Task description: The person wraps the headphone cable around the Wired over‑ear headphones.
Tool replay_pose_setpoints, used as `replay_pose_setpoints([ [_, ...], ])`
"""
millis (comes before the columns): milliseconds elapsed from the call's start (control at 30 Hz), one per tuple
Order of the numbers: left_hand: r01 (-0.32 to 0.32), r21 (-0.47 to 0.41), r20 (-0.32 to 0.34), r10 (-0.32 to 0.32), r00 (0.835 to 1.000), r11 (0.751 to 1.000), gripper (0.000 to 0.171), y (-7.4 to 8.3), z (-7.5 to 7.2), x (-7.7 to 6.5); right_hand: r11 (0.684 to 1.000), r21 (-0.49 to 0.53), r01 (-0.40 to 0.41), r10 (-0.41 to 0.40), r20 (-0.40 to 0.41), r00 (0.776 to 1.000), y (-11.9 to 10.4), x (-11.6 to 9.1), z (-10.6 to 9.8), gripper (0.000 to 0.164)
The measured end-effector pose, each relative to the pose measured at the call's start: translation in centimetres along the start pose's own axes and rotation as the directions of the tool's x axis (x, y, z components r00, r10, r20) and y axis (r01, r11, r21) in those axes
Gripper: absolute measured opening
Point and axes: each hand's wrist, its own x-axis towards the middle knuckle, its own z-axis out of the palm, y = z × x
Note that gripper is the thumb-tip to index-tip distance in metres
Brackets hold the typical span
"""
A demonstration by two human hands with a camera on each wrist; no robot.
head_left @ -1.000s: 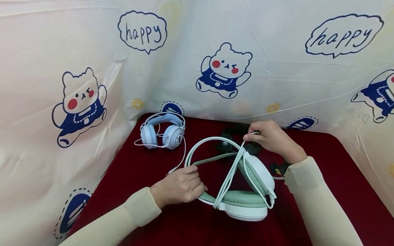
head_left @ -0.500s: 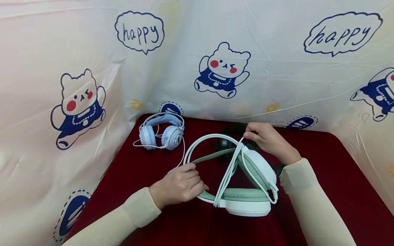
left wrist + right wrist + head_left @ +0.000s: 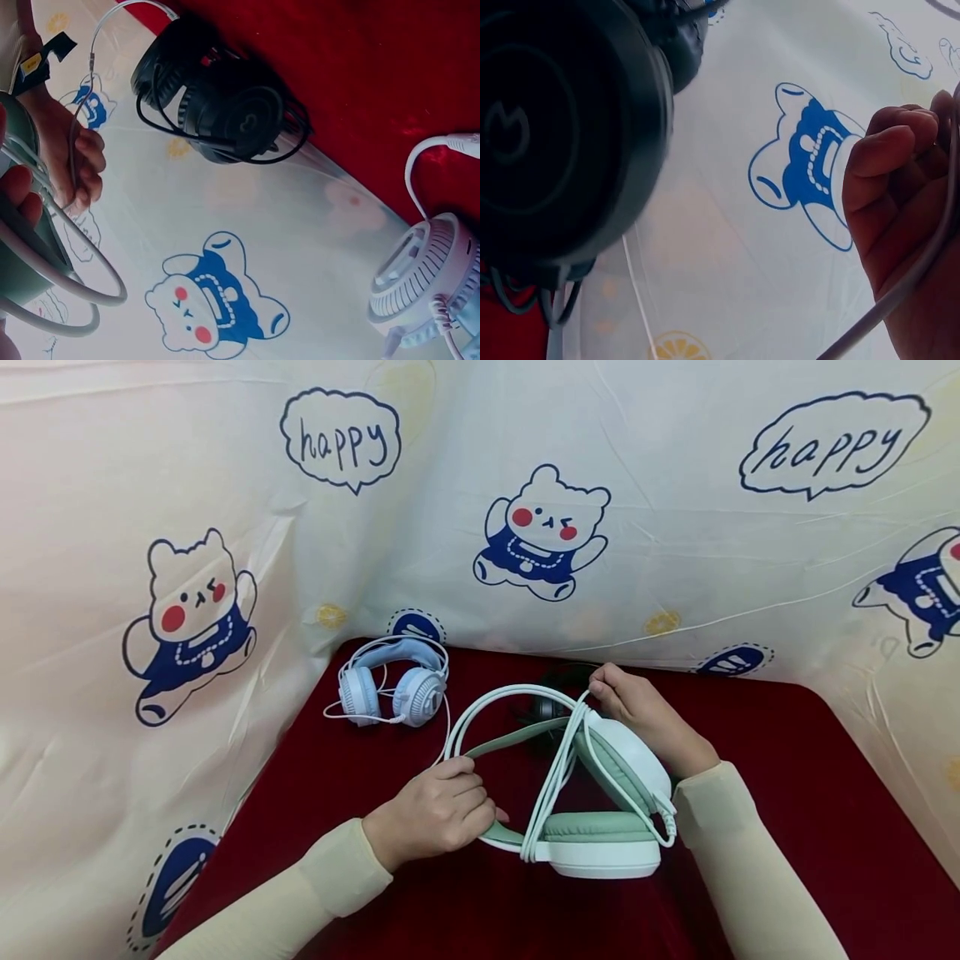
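Both hands' fingers are clamped: left hand (image 3: 435,810) on white-and-green headphones' (image 3: 603,858) headband (image 3: 517,738), right hand (image 3: 641,714) on their cable (image 3: 551,785). Black headphones (image 3: 236,116) lie near the right fingers.

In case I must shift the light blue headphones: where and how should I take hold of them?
Probably by the padded headband, from above, with the left hand once free: the light blue headphones sit toward the left of the red table. In the head view the headband arches beyond the two ear cups, uncovered. Avoid the thin cord trailing from their right side.
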Motion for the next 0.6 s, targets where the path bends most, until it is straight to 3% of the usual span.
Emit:
replay_pose_setpoints([
  [267,0.041,-0.009,-0.011,-0.041,0.999,0.999,0.034,0.2,0.0,0.7,0.997,-0.047,0.061,-0.064,-0.062,0.996,0.2,0.2,0.8,0.018],
  [400,0.051,-0.003,-0.023,-0.051,0.998,0.999,0.034,0.2,0.1,0.9,0.999,-0.019,0.040,-0.041,-0.086,0.995,-0.1,0.1,1.1,0.016],
  [500,0.055,0.020,-0.021,-0.054,0.998,0.998,0.033,0.2,0.1,1.0,0.999,0.032,0.026,-0.023,-0.087,0.996,-0.6,-0.1,1.3,0.017],
  [600,0.079,0.027,-0.010,-0.079,0.997,0.996,0.033,0.2,0.1,1.1,0.983,0.163,0.085,-0.069,-0.101,0.992,-2.2,-0.4,1.3,0.019],
])
